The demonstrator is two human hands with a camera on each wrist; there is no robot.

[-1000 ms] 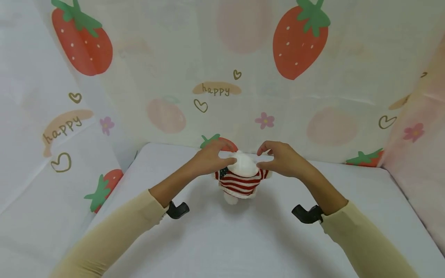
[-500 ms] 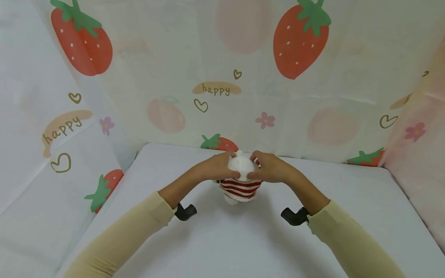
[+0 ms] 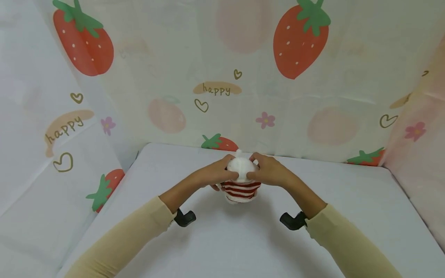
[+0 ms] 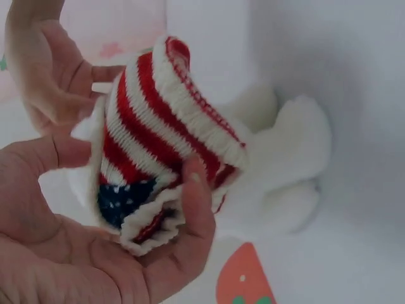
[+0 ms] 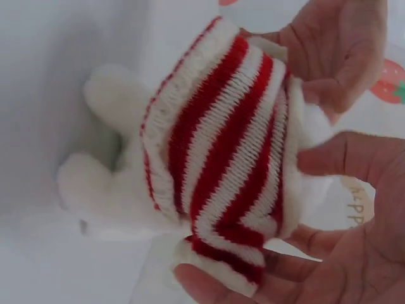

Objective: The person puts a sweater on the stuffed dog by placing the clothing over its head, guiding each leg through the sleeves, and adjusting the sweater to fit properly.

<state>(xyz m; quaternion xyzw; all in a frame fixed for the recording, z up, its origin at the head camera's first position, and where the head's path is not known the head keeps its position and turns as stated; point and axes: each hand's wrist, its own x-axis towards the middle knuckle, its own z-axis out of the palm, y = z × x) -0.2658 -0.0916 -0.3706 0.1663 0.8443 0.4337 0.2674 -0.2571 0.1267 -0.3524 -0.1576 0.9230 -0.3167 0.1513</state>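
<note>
A white plush toy [image 3: 241, 165] wears a knitted sweater [image 3: 240, 190] with red and white stripes; its back and round head face the head camera. My left hand [image 3: 216, 172] grips the toy's left side, thumb on the back of the head near the collar. In the left wrist view its fingers curl round the sleeve beside a dark blue patch with white marks. From the other side my right hand [image 3: 269, 169] grips the toy likewise, its fingers around the right sleeve [image 5: 221, 263]. White plush legs [image 4: 297, 139] stick out below the sweater's hem.
The toy is near the back of a white table [image 3: 229, 247]. Behind it rises a backdrop [image 3: 222, 50] printed with strawberries, hearts and "happy". A black wrist mount [image 3: 185, 218] sits on the left wrist, another mount [image 3: 292, 221] on the right.
Both hands have come inward and down from beside the head and taken hold of the plush toy. Its visible foot has slipped mostly out of sight under the sweater.
</note>
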